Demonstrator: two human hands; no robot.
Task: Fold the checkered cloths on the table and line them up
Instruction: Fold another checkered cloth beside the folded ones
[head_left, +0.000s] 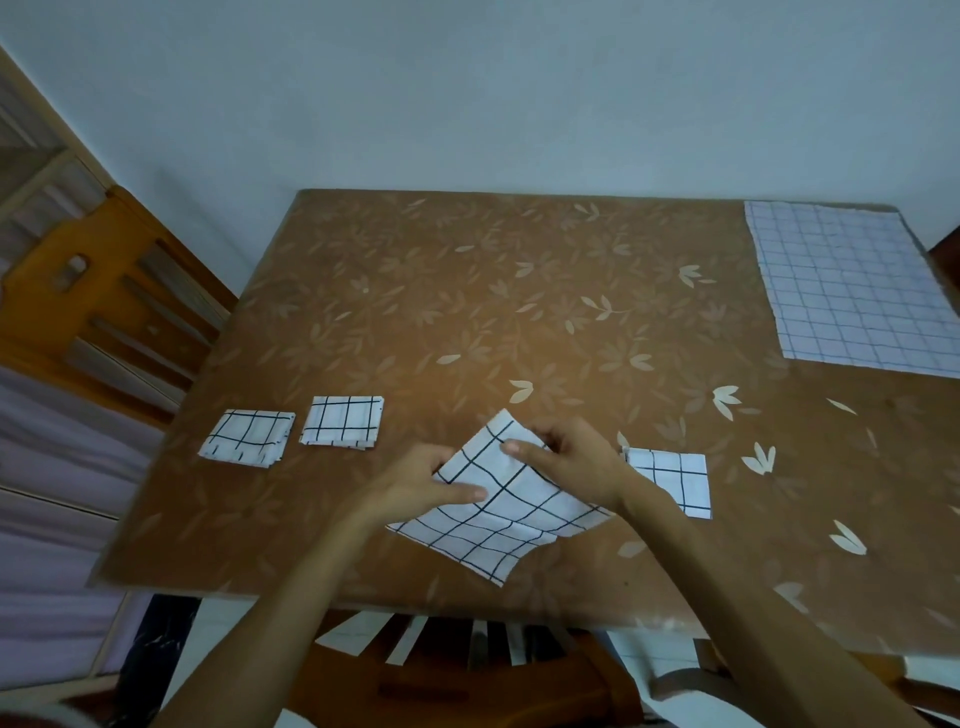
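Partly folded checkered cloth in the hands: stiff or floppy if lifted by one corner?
Likely floppy: the partly folded checkered cloth shows bent grid lines and curved edges between left hand and right hand. Probably light, being thin. May slide on the smooth table.

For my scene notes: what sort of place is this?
Probably a home dining room: a table under a brown leaf-patterned cover, an orange-brown slatted wooden chair beside it, a plain pale wall behind.
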